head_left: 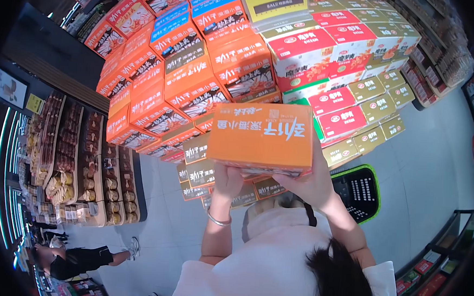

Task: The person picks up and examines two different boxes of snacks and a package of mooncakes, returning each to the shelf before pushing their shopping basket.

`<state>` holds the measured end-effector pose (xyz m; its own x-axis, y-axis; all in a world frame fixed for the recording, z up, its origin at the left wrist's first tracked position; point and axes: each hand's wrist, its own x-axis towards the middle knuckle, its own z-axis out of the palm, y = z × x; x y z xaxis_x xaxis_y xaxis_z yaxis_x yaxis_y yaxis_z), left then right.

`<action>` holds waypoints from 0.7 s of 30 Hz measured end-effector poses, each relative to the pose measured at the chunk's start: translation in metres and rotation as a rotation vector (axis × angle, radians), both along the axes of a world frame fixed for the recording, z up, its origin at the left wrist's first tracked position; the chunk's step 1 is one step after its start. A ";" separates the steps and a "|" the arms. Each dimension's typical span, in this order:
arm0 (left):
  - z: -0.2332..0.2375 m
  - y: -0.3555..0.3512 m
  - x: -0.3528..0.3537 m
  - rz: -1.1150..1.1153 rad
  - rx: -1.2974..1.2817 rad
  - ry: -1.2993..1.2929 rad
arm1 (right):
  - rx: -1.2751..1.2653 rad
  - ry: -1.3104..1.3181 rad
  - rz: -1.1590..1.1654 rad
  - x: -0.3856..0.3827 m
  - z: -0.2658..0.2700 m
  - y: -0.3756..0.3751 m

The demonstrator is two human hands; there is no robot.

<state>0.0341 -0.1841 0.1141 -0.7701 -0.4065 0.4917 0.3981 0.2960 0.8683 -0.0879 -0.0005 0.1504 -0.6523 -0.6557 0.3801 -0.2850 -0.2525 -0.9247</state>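
Both my hands hold up an orange snack box (262,138) with white lettering, which looks upside down from here. My left hand (228,181), below a bracelet on the wrist, grips the box's near left underside. Around its right side and lower edge wraps my right hand (314,177). The box partly hides the fingers of both hands. Just beyond it rises a stack of similar orange boxes (191,91); red and olive-green boxes (342,108) are stacked to its right.
A yellow price sign (273,3) stands atop the stacks. On the floor to the right is a black basket with a green rim (376,194). Shelves of packaged goods (95,166) stand at left, with a person in black (75,262) lower left. More shelving (431,263) lines the right.
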 end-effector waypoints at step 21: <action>0.183 -0.032 -0.025 0.365 -0.432 0.049 | 0.069 0.432 0.175 -0.089 0.118 -0.078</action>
<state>0.0092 -0.2165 0.2969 -0.5892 -0.3962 0.7042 0.2402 0.7463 0.6208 -0.1773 -0.0789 0.2686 -0.3212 -0.7749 0.5444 -0.6059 -0.2736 -0.7470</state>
